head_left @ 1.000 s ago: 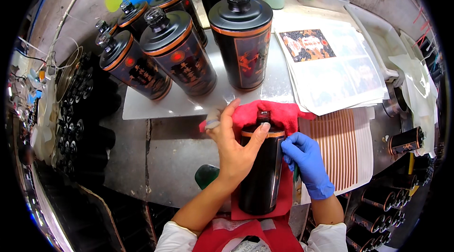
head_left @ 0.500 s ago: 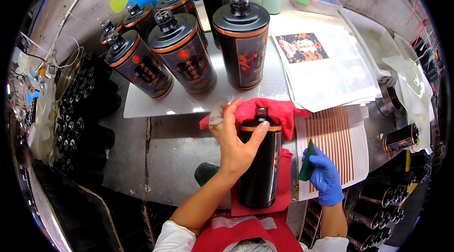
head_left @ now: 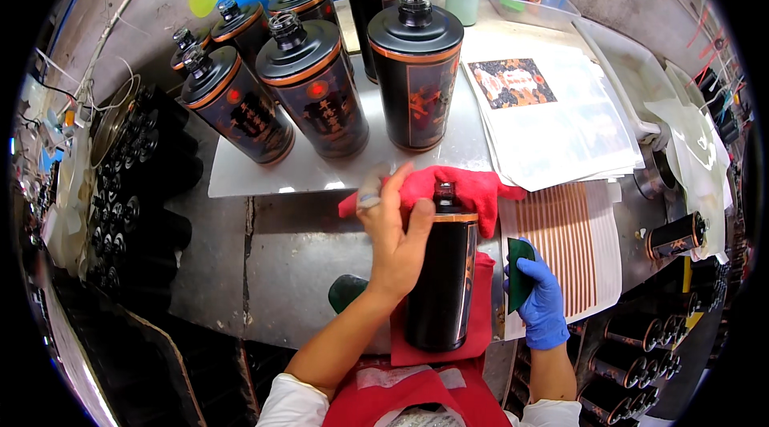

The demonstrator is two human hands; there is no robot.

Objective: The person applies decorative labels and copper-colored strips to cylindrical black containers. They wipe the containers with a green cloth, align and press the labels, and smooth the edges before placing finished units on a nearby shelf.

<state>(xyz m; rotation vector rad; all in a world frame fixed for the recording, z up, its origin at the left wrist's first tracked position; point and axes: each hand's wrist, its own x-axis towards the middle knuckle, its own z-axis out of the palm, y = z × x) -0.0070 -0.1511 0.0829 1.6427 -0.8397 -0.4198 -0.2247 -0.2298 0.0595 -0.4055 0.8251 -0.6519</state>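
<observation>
A black bottle with a copper band lies on red cloth, its neck pointing away from me on a bunched red towel. My left hand is at the bottle's upper left side, thumb and fingers apart; whether it touches is unclear. Something pale covers at least one of its fingertips. To the right of the bottle, my right hand, in a blue glove, grips a flat dark green scraper, held upright above the table. Another dark green flat piece lies left of the bottle.
Several black bottles stand on a white board at the back. Paper sheets and a copper-striped sheet lie on the right. A small bottle lies at the right edge. Several dark bottles crowd the left.
My left thumb has lifted off the bottle's shoulder and moved left. The right hand has shifted slightly left and turned the scraper so its flat face shows more.
</observation>
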